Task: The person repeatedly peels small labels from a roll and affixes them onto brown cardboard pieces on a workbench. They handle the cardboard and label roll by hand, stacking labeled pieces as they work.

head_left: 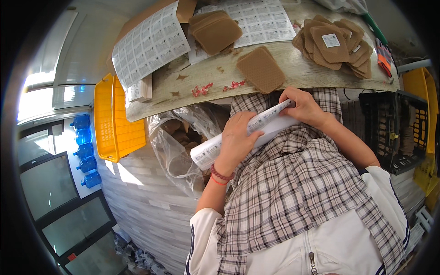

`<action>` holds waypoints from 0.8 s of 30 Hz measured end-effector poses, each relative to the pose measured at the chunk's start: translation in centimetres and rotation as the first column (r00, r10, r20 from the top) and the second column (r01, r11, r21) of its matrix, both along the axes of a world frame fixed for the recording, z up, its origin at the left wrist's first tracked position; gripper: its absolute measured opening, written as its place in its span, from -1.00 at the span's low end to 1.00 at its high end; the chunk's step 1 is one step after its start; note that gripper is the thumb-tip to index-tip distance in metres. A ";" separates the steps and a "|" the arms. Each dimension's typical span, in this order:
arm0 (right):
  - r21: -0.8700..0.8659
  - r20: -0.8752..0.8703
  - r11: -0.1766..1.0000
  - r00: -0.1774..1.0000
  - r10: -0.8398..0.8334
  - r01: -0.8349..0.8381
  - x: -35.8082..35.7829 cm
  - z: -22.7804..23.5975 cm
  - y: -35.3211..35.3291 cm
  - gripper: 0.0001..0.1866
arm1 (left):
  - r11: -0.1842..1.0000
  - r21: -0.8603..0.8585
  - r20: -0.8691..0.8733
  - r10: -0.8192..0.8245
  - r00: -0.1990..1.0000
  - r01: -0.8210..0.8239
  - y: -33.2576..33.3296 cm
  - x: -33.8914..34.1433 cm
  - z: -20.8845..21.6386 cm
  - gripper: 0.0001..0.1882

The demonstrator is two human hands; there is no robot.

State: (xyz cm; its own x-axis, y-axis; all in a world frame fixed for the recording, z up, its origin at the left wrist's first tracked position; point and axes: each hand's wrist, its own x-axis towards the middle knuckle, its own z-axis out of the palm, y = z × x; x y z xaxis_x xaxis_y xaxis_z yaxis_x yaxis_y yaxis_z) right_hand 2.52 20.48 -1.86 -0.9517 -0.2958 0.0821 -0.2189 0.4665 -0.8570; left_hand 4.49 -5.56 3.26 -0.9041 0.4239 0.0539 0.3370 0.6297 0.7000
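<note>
Over my lap I hold a white sheet of printed labels (205, 155), curled lengthwise into a loose roll. My left hand (239, 137) lies over its middle, thumb along the near side. At the far right end, my right hand (303, 109) pinches the sheet between thumb and fingers. Just beyond it, a neat stack of brown textured square pads (261, 68) sits at the table edge. Farther right is a loose heap of the same pads (323, 43), with a white label (330, 40) on the top one. Another pad stack (215, 32) rests on label sheets.
The wooden table (183, 87) carries red and brown scraps, a label sheet (151, 43) at left and an orange-black glove (384, 57) at right. Below stand a clear plastic bag (169, 156) of brown pieces, a yellow crate (120, 119) and a black crate (389, 133).
</note>
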 end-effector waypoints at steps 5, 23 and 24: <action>-0.144 0.131 0.988 0.991 -0.038 0.057 0.1 1.0 -0.8 -0.64 | 0.988 0.146 -0.211 0.087 0.974 -0.056 3.6 -0.7 -2.4 -0.64; 0.069 -0.383 0.981 0.913 -0.140 0.180 0.0 0.5 -0.2 -0.76 | 0.994 0.094 -0.221 0.075 0.972 -0.055 3.4 -2.3 -3.6 -0.69; 0.076 -0.409 0.979 0.902 -0.141 0.187 0.0 0.6 -0.3 -0.76 | 0.994 0.090 -0.206 0.075 0.976 -0.058 3.4 -2.3 -3.6 -0.69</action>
